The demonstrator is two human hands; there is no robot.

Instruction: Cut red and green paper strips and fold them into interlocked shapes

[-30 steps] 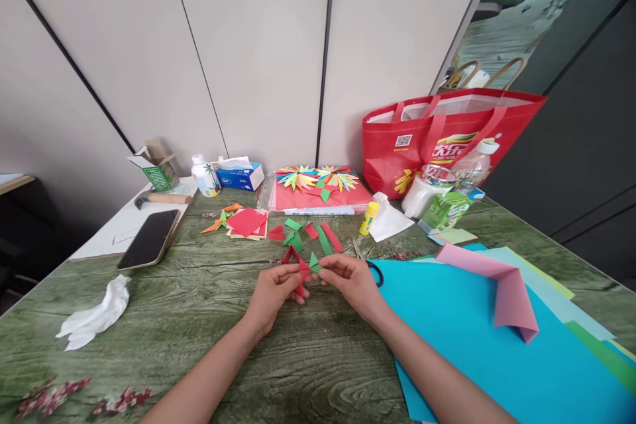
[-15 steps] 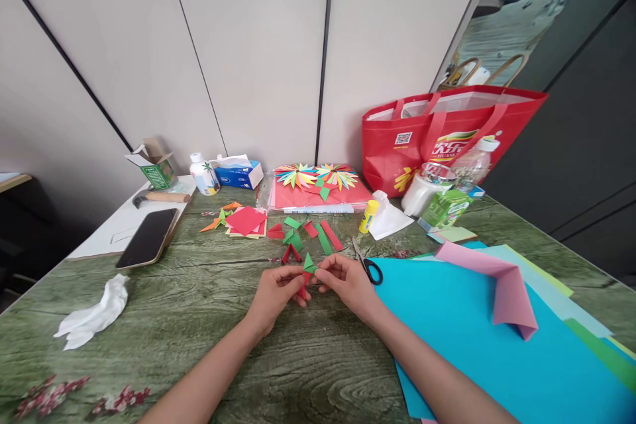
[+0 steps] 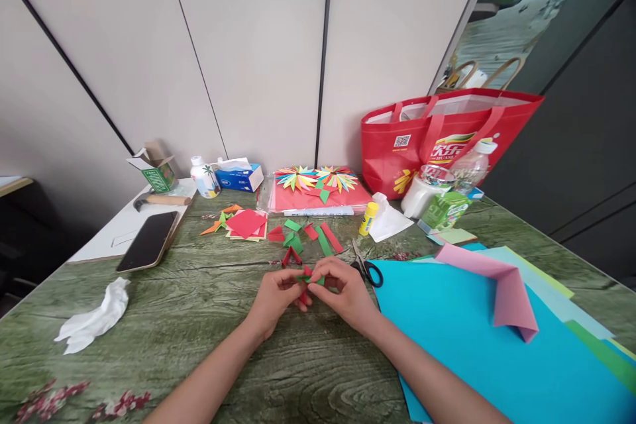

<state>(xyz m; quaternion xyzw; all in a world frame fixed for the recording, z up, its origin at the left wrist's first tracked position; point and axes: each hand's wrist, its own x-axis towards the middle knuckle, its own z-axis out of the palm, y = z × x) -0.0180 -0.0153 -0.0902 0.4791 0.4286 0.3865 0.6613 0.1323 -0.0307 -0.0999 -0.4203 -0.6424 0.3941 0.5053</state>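
Observation:
My left hand (image 3: 272,297) and my right hand (image 3: 344,293) meet over the green wood-grain table (image 3: 199,318). Both pinch a small folded paper piece (image 3: 307,280) made of red and green parts. The left fingers grip the red part, the right fingers press on the green part. A folded red triangle (image 3: 291,256) stands just behind the hands. Loose red and green paper scraps (image 3: 318,236) lie further back. Black-handled scissors (image 3: 366,266) rest right of my right hand.
Large blue sheets (image 3: 472,344) with a folded pink sheet (image 3: 497,285) cover the right side. A glue stick (image 3: 368,218), a red bag (image 3: 442,136), a phone (image 3: 148,241), a crumpled tissue (image 3: 94,318) and paper stars (image 3: 318,179) lie around.
My hands have drawn closer together. The green part, earlier sticking up between them, now lies pressed down onto the red part under my right fingers.

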